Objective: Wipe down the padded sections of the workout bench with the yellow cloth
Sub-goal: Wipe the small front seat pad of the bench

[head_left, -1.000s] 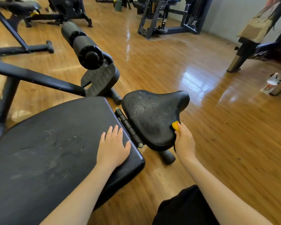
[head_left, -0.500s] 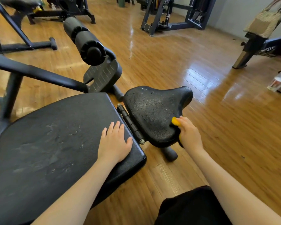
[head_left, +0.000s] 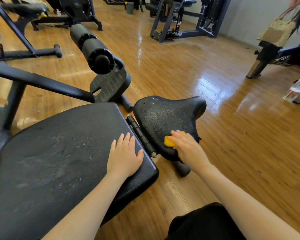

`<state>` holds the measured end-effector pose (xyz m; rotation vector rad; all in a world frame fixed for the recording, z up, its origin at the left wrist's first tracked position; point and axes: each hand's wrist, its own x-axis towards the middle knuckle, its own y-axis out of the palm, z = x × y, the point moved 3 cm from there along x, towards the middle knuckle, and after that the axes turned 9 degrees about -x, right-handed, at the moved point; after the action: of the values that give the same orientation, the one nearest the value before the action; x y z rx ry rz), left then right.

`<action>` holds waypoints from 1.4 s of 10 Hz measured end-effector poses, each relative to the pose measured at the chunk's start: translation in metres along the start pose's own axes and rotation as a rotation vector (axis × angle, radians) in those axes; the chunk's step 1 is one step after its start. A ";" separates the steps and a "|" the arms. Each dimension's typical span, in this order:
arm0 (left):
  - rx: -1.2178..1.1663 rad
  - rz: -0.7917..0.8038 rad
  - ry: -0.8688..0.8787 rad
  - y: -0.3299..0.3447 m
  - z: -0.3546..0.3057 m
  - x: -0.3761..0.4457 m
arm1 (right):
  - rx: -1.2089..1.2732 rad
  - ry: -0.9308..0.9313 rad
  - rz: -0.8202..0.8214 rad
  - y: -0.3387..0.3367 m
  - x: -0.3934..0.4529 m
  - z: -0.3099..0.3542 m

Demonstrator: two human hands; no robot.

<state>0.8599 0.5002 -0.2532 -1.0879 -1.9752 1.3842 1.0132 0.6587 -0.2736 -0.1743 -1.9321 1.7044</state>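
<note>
The black workout bench has a large back pad (head_left: 55, 158) at the left and a smaller saddle-shaped seat pad (head_left: 164, 118) to its right, joined by a hinge (head_left: 141, 135). My right hand (head_left: 187, 148) presses the yellow cloth (head_left: 169, 142) onto the near part of the seat pad; most of the cloth is hidden under my fingers. My left hand (head_left: 125, 156) lies flat, fingers apart, on the back pad's right corner. The seat pad looks speckled with droplets.
A padded leg roller (head_left: 92, 47) and footplate (head_left: 109, 87) stand behind the seat. Black frame bars (head_left: 42, 84) run at the left. Other gym machines (head_left: 177, 23) line the back, one stands at the right (head_left: 270, 49). A white bottle (head_left: 296, 90) lies on the wooden floor.
My right hand slid the yellow cloth from the seat pad's right edge leftward onto its top surface. My left hand stayed planted on the back pad.
</note>
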 end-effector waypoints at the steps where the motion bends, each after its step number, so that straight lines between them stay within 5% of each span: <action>1: -0.005 -0.009 0.000 0.000 0.000 0.001 | 0.270 0.410 -0.024 -0.006 0.015 -0.040; 2: -0.004 -0.003 0.001 0.001 0.001 0.001 | 0.311 0.569 -0.017 -0.003 0.024 -0.040; 4: 0.007 -0.001 -0.010 0.003 0.001 0.001 | 0.043 -0.064 0.025 0.002 0.024 0.042; 5: 0.003 -0.004 -0.011 0.002 0.001 0.001 | 0.016 -0.231 0.044 0.000 0.019 0.039; 7: 0.000 -0.008 -0.008 0.002 0.002 0.002 | 0.206 0.324 0.061 -0.001 0.042 -0.039; 8: 0.001 -0.010 -0.005 0.003 0.002 0.002 | 0.278 0.460 0.026 0.002 0.049 -0.046; 9: -0.002 -0.006 -0.009 0.003 0.002 0.003 | 0.206 0.247 -0.037 -0.003 0.049 -0.010; 10: 0.003 -0.011 -0.011 0.003 0.002 0.003 | 0.070 -0.174 0.055 0.005 0.036 0.026; 11: 0.008 -0.003 -0.013 0.003 0.002 0.003 | 0.089 -0.250 0.125 0.006 0.037 0.021; 14: -0.006 0.002 -0.004 0.000 0.001 0.001 | 0.267 0.422 0.098 -0.004 0.068 -0.070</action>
<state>0.8586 0.5011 -0.2539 -1.0905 -1.9828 1.3842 0.9908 0.7492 -0.2450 -0.4906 -1.3979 1.7973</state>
